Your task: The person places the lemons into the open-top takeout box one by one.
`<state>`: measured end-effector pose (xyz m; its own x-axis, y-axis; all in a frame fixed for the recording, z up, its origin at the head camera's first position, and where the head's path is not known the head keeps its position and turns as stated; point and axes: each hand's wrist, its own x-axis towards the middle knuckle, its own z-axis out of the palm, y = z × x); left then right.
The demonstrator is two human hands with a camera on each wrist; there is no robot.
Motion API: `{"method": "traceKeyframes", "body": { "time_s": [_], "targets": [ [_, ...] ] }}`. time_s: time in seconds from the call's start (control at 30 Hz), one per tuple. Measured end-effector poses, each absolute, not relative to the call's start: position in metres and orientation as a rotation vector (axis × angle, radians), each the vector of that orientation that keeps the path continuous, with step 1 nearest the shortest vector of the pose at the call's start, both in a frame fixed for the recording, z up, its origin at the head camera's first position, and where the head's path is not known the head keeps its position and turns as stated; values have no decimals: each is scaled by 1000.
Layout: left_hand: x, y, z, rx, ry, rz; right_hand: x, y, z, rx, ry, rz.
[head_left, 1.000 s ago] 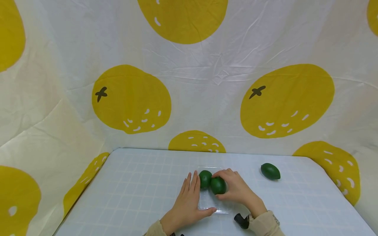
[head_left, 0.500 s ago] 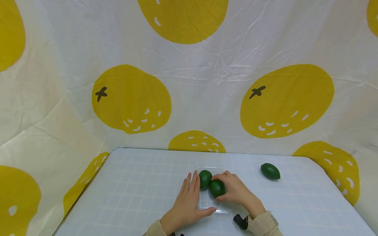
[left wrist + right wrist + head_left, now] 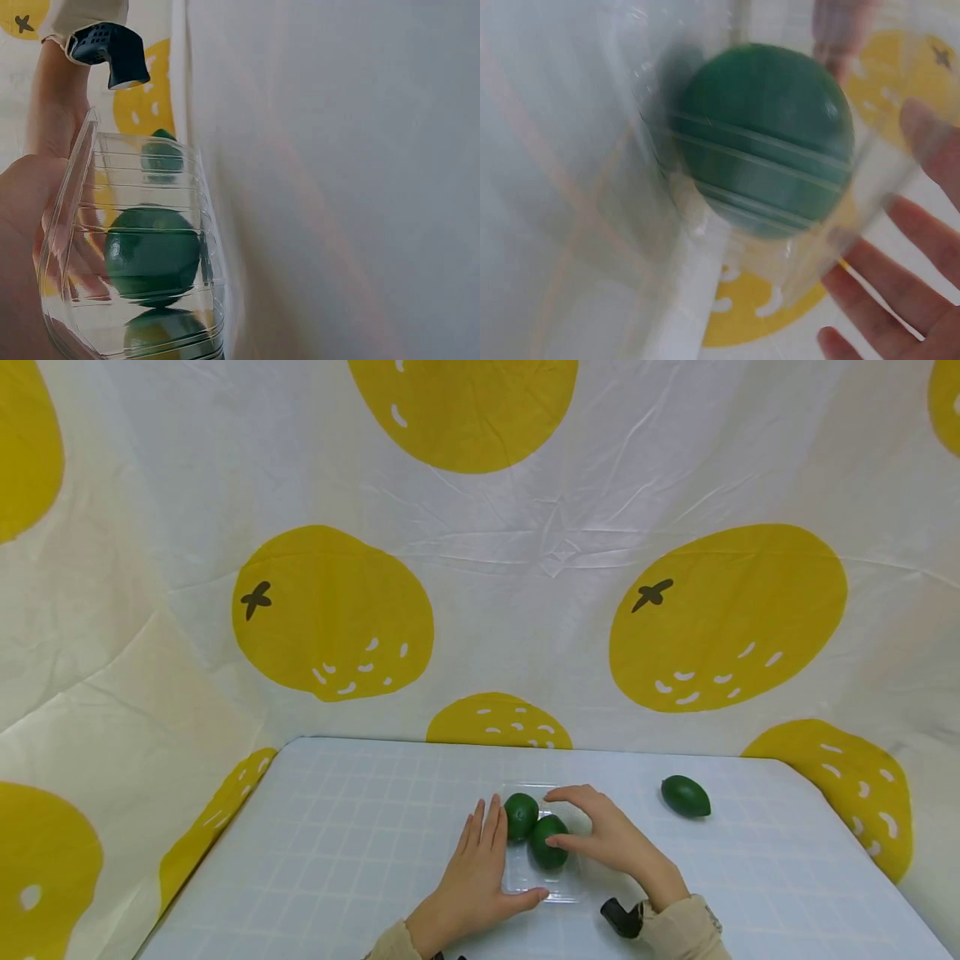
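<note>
In the head view a clear plastic container [image 3: 525, 887] holds two dark green limes, one at the back left [image 3: 521, 815] and one nearer the front [image 3: 547, 857]. My left hand [image 3: 471, 878] lies along the container's left side, fingers straight and thumb reaching across its front. Over the right side is my right hand [image 3: 617, 837], thumb and fingers spread apart, the thumb tip overlapping the front lime. Through the ribbed wall the left wrist view shows a lime [image 3: 152, 255]. In the right wrist view the lime [image 3: 769, 142] stands apart from the spread fingers [image 3: 900, 277].
Another green lime [image 3: 686, 796] lies on the table to the right, towards the back. A pale checked cloth [image 3: 360, 827] covers the table. Behind and at the left hangs a curtain [image 3: 517, 610] printed with yellow fruit. A black camera mount [image 3: 621, 917] sits at the right wrist.
The right hand has released the front lime and drawn slightly up and right, its fingers spreading. That lime sits a little nearer the front left. The left hand stays in place.
</note>
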<state>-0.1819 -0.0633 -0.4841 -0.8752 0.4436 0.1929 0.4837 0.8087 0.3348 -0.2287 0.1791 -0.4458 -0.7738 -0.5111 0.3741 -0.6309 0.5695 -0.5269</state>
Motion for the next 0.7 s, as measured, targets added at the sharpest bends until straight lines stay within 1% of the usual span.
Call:
{"method": "traceKeyframes", "body": {
  "time_s": [0.23, 0.6, 0.7],
  "targets": [
    [-181, -63, -484, -736, -2872, -564, -238, 203, -439, 899, -2315, 1031],
    [-180, -63, -484, -744, -2866, -563, -241, 256, -435, 594, -2148, 1080],
    [-180, -63, -484, -738, -2879, -566, -241, 269, -440, 454, -2141, 1091]
  ]
}}
